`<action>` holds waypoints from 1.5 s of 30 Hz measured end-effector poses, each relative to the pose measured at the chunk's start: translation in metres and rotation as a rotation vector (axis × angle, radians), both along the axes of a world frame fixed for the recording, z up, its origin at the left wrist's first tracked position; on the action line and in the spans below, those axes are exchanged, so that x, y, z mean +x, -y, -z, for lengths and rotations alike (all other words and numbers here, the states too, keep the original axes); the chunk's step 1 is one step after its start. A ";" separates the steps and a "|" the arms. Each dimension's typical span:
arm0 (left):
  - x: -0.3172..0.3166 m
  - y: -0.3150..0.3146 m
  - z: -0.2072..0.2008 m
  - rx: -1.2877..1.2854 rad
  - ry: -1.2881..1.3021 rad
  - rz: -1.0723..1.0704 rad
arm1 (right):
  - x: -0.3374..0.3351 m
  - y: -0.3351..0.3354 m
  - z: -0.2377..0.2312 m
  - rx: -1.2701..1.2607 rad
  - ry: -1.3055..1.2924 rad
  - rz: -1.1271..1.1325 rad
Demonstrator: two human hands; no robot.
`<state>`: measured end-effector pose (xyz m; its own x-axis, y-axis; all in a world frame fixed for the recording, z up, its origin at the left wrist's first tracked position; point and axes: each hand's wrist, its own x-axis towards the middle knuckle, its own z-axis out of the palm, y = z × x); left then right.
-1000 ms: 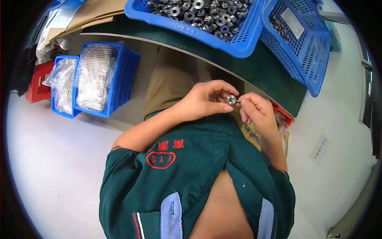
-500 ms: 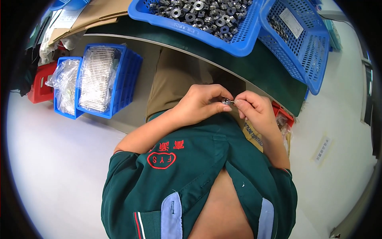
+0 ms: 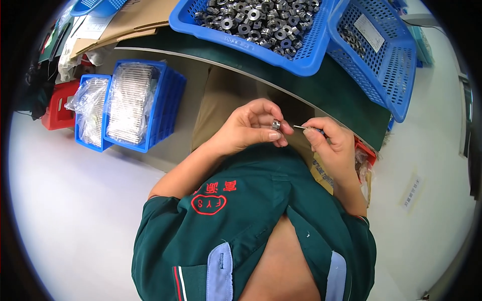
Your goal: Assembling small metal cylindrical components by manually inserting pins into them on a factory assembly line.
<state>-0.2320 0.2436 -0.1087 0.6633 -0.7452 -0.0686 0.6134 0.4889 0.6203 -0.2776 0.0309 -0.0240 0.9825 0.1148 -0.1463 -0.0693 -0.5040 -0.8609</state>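
Observation:
My left hand [image 3: 253, 125] pinches a small shiny metal ring [image 3: 276, 124] between thumb and fingers, above my lap. Facing it from the right, my right hand [image 3: 329, 143] is closed around a thin tool with a slim metal rod [image 3: 299, 127] and a darker handle mostly hidden in the fingers. The rod points left toward the ring, with a gap between them. Beyond both hands, a blue plastic basket [image 3: 241, 41] on the table is heaped with many similar metal rings.
The green tabletop [image 3: 346, 90] curves across in front of me. A second blue basket [image 3: 401, 85], tilted, holds some small metal parts at the right. At left stand blue bins [image 3: 168, 108] with plastic-wrapped rows of parts, a red stool [image 3: 60, 108] and cardboard [image 3: 135, 22].
The rod was at the ring's hole; now it is apart from it. My right hand has drawn slightly right, and the left has moved left, turning the ring.

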 end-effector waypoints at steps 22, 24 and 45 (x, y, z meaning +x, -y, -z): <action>-0.010 0.004 -0.005 0.308 0.175 -0.110 | 0.005 -0.017 -0.001 -0.266 0.352 -0.197; -0.011 0.004 -0.007 0.429 0.293 -0.181 | 0.005 -0.018 -0.006 -0.470 0.470 -0.287; -0.006 0.004 -0.011 0.662 1.028 -0.387 | -0.019 -0.015 0.030 0.082 -0.080 -0.017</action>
